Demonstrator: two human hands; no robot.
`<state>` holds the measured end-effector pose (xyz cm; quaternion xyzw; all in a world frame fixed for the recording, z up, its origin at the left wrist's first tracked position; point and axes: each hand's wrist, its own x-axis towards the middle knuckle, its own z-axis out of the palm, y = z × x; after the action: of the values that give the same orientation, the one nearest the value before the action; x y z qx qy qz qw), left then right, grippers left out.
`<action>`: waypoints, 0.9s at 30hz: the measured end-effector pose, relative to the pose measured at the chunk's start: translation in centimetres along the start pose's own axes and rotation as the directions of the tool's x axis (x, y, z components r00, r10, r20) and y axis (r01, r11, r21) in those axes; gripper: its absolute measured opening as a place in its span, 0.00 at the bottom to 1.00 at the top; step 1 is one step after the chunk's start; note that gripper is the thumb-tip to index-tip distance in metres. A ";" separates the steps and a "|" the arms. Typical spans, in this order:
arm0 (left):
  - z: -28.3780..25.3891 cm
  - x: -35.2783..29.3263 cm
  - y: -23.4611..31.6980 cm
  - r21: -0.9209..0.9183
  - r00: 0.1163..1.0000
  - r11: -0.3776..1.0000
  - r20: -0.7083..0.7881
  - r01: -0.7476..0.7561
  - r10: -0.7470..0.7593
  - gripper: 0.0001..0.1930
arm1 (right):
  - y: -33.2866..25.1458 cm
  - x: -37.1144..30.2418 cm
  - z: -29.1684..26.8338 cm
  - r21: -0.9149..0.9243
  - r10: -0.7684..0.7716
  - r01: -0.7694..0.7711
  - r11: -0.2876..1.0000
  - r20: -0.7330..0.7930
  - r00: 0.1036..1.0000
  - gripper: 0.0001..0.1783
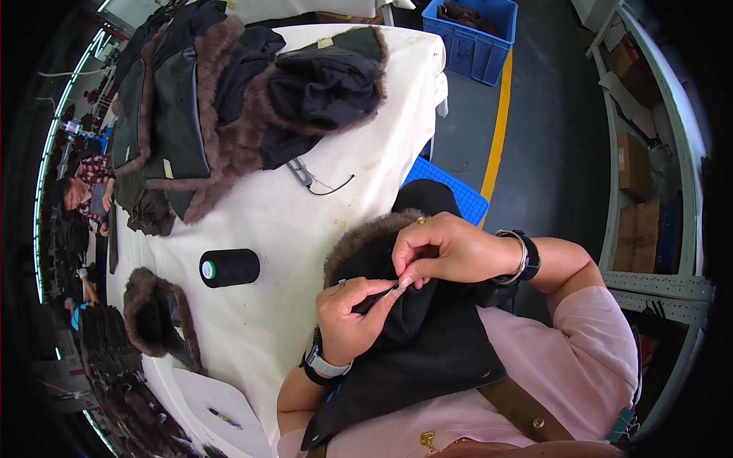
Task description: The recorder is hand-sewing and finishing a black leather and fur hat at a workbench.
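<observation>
A dark garment with a brown fur edge (427, 382) lies across my lap and against the table. My left hand (355, 317) is closed on a fold of its black cloth, thumb and forefinger pinched together. Just above and to the right, my right hand (450, 248) is also closed in a pinch, its fingertips touching the left hand's. Whatever small thing sits between the right fingertips is too small to make out. A black spool of thread (230, 268) with a green-ringed end lies on its side on the white table (298, 237), left of my hands.
Several fur-trimmed dark garments (175, 114) are heaped at the table's far left. Small scissors (300, 172) lie near them. A fur-edged piece (160, 317) and a pen (225, 418) are at left. Blue crates (481, 49) and shelving (611, 153) stand beyond; another person (92, 191) is far left.
</observation>
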<state>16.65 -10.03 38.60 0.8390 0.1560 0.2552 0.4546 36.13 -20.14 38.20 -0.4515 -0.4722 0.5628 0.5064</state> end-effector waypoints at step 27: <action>0.5 0.0 0.0 0.020 0.997 0.998 -0.045 0.067 -0.066 0.06 | -6.0 -1.5 1.4 0.018 -0.512 0.532 0.846 -0.247 0.823 0.06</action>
<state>16.90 -10.38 38.33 0.8323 0.1965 0.2570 0.4502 35.79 -21.52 44.40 -0.3455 -0.4904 0.3654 0.7118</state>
